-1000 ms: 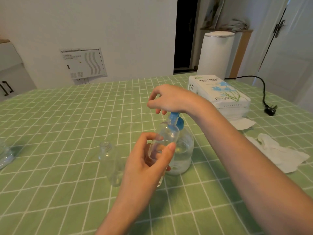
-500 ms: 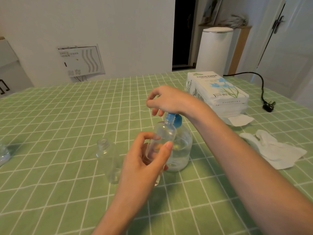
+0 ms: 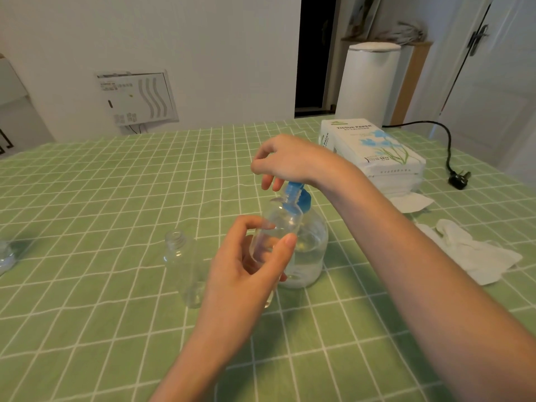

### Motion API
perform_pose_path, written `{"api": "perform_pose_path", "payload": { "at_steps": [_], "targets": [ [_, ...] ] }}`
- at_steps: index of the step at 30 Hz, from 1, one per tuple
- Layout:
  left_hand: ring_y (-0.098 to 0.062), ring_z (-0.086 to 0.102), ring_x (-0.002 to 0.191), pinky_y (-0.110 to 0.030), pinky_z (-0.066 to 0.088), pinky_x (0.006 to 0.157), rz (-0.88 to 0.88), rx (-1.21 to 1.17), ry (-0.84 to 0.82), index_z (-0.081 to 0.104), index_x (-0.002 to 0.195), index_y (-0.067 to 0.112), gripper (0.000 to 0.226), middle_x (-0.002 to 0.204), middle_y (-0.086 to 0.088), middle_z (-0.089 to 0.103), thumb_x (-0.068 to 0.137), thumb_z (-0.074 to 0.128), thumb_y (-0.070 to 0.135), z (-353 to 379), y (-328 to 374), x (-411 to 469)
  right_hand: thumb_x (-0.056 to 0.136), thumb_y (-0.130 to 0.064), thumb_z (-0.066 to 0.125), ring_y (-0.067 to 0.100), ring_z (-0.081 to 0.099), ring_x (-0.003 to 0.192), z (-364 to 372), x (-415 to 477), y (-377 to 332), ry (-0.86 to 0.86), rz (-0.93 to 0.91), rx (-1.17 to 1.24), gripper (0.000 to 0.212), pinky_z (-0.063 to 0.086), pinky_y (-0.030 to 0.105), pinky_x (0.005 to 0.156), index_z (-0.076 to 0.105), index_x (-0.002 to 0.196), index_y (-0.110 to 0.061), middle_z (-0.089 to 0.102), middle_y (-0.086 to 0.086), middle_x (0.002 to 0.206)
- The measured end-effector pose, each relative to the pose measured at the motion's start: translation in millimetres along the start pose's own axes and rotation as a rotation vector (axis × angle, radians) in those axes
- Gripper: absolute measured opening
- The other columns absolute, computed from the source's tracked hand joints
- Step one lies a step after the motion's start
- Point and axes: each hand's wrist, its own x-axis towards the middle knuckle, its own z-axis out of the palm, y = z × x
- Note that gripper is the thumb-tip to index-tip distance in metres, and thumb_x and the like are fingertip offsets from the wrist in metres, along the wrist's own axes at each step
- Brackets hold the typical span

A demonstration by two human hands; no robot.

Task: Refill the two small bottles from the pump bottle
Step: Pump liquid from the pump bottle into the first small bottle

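My left hand point(image 3: 246, 274) grips a small clear bottle point(image 3: 280, 227), tilted with its open mouth up against the blue spout of the pump bottle point(image 3: 311, 245). The pump bottle is clear, about half full of clear liquid, and stands on the green checked tablecloth. My right hand point(image 3: 285, 162) rests on top of its blue pump head point(image 3: 297, 195), palm down. A second small clear bottle point(image 3: 185, 262) stands upright and uncapped just left of my left hand, untouched.
A white tissue paper pack point(image 3: 374, 152) lies at the back right, with crumpled white tissues point(image 3: 475, 253) at the right. A black power plug point(image 3: 459, 179) and cord lie near the right table edge. Another clear object point(image 3: 4, 256) sits at the far left edge.
Both hands and the bottles keep almost the same pose. The view has shifted slightly.
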Motion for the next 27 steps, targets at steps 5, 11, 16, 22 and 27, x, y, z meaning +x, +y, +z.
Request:
{"api": "perform_pose_path", "payload": {
  "at_steps": [5,11,16,22,27],
  "targets": [
    [-0.039,0.060,0.071,-0.018,0.046,0.049,-0.016,-0.012,0.010,0.059,0.087,0.028,0.035,0.065,-0.008,0.059,0.067,0.071,0.054,-0.1,-4.4,-1.1,0.090,-0.022,0.051,0.018,0.052,0.077,5.5,-0.6,2.1,-0.047,0.035,-0.003,0.039,0.037,0.029,0.065,0.058,0.121,0.000,0.072,0.012,0.103],
    [-0.024,0.054,0.056,-0.020,0.047,0.050,-0.008,0.028,0.008,0.058,0.088,0.031,0.026,0.072,-0.019,0.062,0.069,0.067,0.048,-1.4,-5.7,0.3,0.091,-0.027,0.051,0.014,0.058,0.071,-0.4,-3.2,-0.6,0.035,-0.018,-0.002,0.028,0.036,0.023,0.051,0.062,0.111,-0.011,0.068,-0.002,0.076],
    [-0.011,0.055,0.054,-0.021,0.046,0.050,0.006,0.053,-0.008,0.057,0.089,0.033,0.033,0.076,-0.017,0.065,0.069,0.067,0.057,-2.2,-3.2,-0.4,0.092,-0.029,0.050,0.010,0.060,0.061,-9.6,-3.3,-3.7,0.124,-0.046,0.029,0.024,0.036,0.019,0.045,0.065,0.103,-0.015,0.068,-0.005,0.069],
    [-0.009,0.054,0.051,-0.018,0.045,0.048,0.012,0.057,-0.001,0.057,0.088,0.034,0.033,0.075,-0.016,0.065,0.065,0.064,0.057,-3.1,-3.3,0.7,0.094,-0.029,0.044,0.015,0.060,0.060,-15.7,-3.9,-7.3,0.033,0.005,0.088,0.029,0.041,0.021,0.050,0.063,0.106,-0.011,0.069,0.000,0.071],
    [-0.010,0.055,0.053,-0.022,0.045,0.049,0.010,0.069,-0.009,0.057,0.090,0.035,0.036,0.075,-0.012,0.067,0.067,0.065,0.060,-4.6,-4.6,0.6,0.097,-0.044,0.038,0.021,0.058,0.070,-5.4,-1.8,-6.4,-0.019,0.046,0.075,0.045,0.050,0.033,0.073,0.063,0.107,-0.008,0.068,0.004,0.073]
  ]
}}
